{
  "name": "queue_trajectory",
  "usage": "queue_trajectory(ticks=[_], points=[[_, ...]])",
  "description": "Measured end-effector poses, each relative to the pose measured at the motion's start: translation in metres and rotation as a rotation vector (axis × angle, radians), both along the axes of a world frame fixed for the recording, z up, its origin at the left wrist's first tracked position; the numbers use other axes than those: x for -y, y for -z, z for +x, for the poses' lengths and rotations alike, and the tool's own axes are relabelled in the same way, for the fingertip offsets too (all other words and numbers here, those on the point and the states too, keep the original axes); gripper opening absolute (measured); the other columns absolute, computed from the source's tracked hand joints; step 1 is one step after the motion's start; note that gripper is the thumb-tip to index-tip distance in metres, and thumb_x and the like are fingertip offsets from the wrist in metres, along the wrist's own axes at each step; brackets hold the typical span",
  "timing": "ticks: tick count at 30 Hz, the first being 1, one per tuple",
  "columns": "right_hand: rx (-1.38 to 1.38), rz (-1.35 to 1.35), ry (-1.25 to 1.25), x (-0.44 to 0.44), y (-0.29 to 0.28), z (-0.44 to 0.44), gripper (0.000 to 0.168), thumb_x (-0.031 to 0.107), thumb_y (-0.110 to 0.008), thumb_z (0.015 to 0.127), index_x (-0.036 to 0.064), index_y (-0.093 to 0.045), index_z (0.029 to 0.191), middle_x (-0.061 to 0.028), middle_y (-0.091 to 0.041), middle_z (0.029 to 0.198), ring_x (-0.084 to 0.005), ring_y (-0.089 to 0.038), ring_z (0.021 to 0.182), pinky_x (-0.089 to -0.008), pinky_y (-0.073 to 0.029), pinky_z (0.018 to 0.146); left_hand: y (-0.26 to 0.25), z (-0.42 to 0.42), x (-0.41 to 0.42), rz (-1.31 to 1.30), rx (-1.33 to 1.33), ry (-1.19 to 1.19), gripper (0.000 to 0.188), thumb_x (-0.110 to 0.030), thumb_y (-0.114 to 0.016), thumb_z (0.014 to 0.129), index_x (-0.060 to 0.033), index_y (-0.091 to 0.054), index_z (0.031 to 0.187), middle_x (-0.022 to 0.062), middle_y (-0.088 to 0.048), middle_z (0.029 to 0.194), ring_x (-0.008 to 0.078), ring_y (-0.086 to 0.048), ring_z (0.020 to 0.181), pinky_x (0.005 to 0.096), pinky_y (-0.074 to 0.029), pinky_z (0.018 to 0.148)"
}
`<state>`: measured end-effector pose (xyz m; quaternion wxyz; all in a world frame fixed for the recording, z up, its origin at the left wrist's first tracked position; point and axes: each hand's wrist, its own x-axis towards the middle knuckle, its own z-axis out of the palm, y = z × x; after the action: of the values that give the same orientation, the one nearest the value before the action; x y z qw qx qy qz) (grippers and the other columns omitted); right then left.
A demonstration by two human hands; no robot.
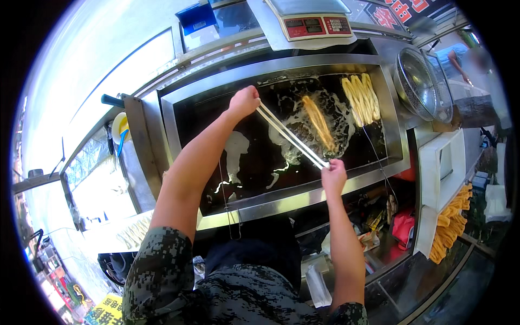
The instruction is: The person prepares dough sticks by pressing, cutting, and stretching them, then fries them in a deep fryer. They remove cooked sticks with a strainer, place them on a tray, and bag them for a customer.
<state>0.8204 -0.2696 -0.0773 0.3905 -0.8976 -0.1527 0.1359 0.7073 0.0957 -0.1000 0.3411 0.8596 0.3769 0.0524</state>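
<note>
My left hand (244,100) and my right hand (334,172) hold a long pale strip of raw dough (290,136) by its two ends, stretched doubled above a rectangular metal fryer (264,217) of dark oil. Below and beyond the strip, one browned fried dough stick (319,124) floats among foam. Several pale yellow dough sticks (360,99) lie side by side at the fryer's right end. A thin metal rod (375,150) reaches from them over the near rim. Another thin metal tool (233,221) lies across the near rim at the left.
A scale (317,26) stands behind the fryer. Wire strainers (422,85) rest at its right, near a white box (440,170) and piled fried dough sticks (451,219). Raw dough strips (132,233) lie at the left, below a blade-like metal plate (144,138). A person (451,61) is at the far right.
</note>
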Motion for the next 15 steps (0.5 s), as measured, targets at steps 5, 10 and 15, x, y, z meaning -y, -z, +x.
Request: queue_trajectory(ticks=[5, 10, 15], points=[[0.038, -0.488, -0.14, -0.027, 0.03, 0.003, 0.013, 0.009, -0.065, 0.073, 0.006, -0.058, 0.085, -0.0166, -0.066, 0.078, -0.0377, -0.064, 0.077, -0.047, -0.05, 0.069, 0.005, 0.034, 0.022, 0.16, -0.319, 0.171, 0.01, -0.014, -0.058, 0.079, -0.0109, -0.063, 0.086, 0.0102, -0.067, 0.082, 0.0301, -0.062, 0.09, 0.042, -0.046, 0.077], [0.074, -0.606, -0.252, -0.03, 0.06, 0.01, 0.015, 0.011, -0.067, 0.072, 0.003, -0.062, 0.085, -0.0176, -0.065, 0.087, -0.0369, -0.062, 0.087, -0.0446, -0.052, 0.075, 0.02, 0.044, 0.027, 0.432, -0.426, 0.265, 0.01, -0.016, -0.06, 0.078, -0.0116, -0.068, 0.08, 0.0061, -0.068, 0.085, 0.0264, -0.06, 0.093, 0.0388, -0.042, 0.08], [0.152, -0.338, -0.237, -0.032, 0.018, -0.015, 0.029, 0.02, -0.07, 0.074, 0.003, -0.062, 0.096, -0.0169, -0.061, 0.094, -0.0333, -0.06, 0.09, -0.0431, -0.049, 0.078, -0.02, 0.046, 0.036, 0.518, -0.579, 0.152, 0.013, -0.018, -0.062, 0.078, -0.0121, -0.072, 0.083, 0.0077, -0.065, 0.096, 0.0255, -0.058, 0.099, 0.0395, -0.046, 0.082]])
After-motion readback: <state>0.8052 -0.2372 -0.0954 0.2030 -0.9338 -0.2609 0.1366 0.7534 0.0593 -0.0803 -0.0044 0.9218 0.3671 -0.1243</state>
